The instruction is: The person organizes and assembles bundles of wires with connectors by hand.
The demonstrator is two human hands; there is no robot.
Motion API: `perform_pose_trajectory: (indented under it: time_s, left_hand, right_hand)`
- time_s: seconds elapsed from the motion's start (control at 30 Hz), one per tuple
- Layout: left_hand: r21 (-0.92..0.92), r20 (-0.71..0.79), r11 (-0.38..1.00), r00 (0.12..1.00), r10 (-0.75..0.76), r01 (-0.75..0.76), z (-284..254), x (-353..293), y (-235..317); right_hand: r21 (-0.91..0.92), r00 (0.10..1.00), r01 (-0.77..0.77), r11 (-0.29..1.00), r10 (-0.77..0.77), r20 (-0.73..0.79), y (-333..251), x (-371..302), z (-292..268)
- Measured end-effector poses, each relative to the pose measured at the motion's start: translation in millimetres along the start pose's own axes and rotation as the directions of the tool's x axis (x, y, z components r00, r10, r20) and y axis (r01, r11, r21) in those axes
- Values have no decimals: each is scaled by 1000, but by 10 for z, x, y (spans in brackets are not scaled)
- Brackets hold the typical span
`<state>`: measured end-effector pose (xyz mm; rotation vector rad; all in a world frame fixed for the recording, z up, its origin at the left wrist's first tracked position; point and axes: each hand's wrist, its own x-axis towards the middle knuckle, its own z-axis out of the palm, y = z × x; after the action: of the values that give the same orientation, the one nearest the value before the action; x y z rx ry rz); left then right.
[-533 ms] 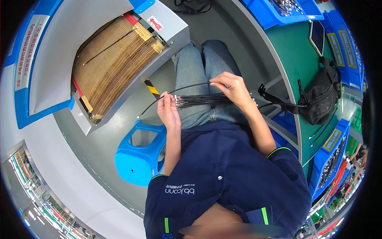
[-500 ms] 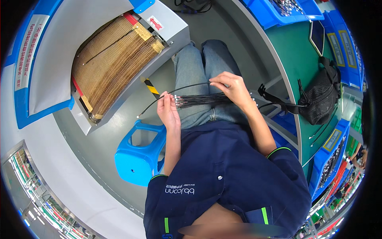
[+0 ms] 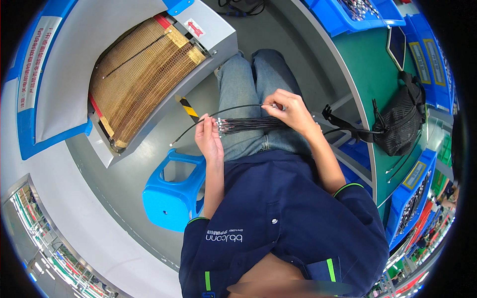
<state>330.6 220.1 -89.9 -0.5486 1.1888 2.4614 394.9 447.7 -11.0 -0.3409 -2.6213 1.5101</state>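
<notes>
A thin black cable is stretched in a slight arc between my two hands above my lap. My left hand pinches it toward its left part, and a short end with a small pale connector sticks out past the fingers. At the other end, my right hand grips the cable between thumb and fingers. Across my thighs lies a bundle of similar black cables, with pale connectors at its left end. My right hand partly hides the right end of the bundle.
A mesh conveyor belt with one black cable on it comes out of a machine at the left. A blue stool stands near my left arm. On the green table at the right are a black mesh bag and blue bins.
The cable on the conveyor belt has shifted slightly toward the lower left. My hands and the held cable have barely moved.
</notes>
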Motion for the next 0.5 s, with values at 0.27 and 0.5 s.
perform_pose_trajectory:
  time_s: [0.27, 0.5]
  left_hand:
    - [-2, 19, 1000, 1000, 3, -3, -34, 33, 22]
    - [-4, 31, 1000, 999, 17, -17, 23, 70, 170]
  right_hand:
    - [-33, 996, 68, 997, -66, 66, 40, -7, 50]
    - [-37, 998, 44, 998, -42, 40, -91, 44, 50]
